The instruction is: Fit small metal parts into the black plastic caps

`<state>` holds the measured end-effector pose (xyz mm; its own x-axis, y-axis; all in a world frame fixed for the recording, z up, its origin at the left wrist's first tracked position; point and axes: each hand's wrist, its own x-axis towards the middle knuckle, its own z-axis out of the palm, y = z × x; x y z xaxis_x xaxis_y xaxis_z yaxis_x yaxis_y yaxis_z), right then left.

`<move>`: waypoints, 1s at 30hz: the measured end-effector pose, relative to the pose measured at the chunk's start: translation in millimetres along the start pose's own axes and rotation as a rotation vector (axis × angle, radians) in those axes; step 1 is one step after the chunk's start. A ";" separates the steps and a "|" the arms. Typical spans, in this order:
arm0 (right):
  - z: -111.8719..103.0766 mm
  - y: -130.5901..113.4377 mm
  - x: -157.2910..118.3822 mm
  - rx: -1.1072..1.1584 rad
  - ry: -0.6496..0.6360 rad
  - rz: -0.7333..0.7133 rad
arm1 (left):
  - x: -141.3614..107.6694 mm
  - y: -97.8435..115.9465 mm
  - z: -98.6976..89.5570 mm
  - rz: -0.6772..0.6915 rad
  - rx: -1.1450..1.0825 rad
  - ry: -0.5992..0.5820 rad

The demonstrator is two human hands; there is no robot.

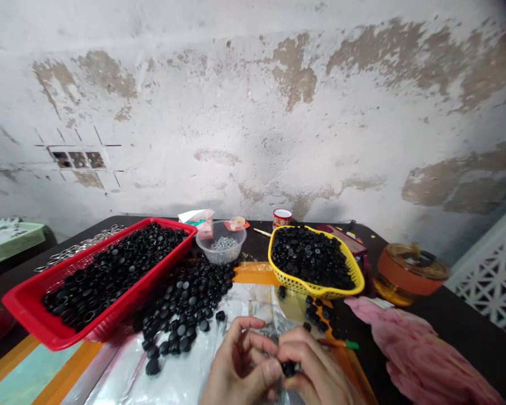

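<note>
Both hands meet at the bottom centre, over a plastic-covered surface. My left hand has its thumb and fingers pinched together, and what lies between them is too small to tell. Beside it, my right hand is curled round a small black part. Up and to the left lies a loose pile of black caps. A red basket full of black rings and caps stands on the left. Small black parts fill a yellow basket beyond my right hand.
A clear bowl of small metal pieces stands behind the pile. A red cup is near the wall. On the right are an orange lidded jar and a pink cloth. Metal scissors-like pieces lie behind the red basket.
</note>
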<state>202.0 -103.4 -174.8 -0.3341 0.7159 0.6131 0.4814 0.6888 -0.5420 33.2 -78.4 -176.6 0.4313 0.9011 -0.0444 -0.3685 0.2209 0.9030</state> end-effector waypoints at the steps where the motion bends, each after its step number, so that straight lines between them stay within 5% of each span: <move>1: 0.7 1.2 -0.7 -0.006 -0.008 0.000 | -0.2 0.2 0.6 0.000 -0.003 0.005; 9: -5.1 3.7 3.4 0.025 -0.044 0.009 | -2.0 10.1 5.1 0.012 -0.042 0.124; 21: -4.3 3.2 -0.9 -0.042 0.019 -0.001 | 0.1 13.0 5.8 0.014 -0.003 0.143; 30: -6.8 4.2 0.1 0.013 -0.075 0.089 | -2.1 13.3 5.1 0.028 0.003 0.138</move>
<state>209.5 -101.3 -173.1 -0.3501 0.7805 0.5179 0.5018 0.6232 -0.5999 31.6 -79.3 -162.3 0.3034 0.9498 -0.0770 -0.3764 0.1937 0.9060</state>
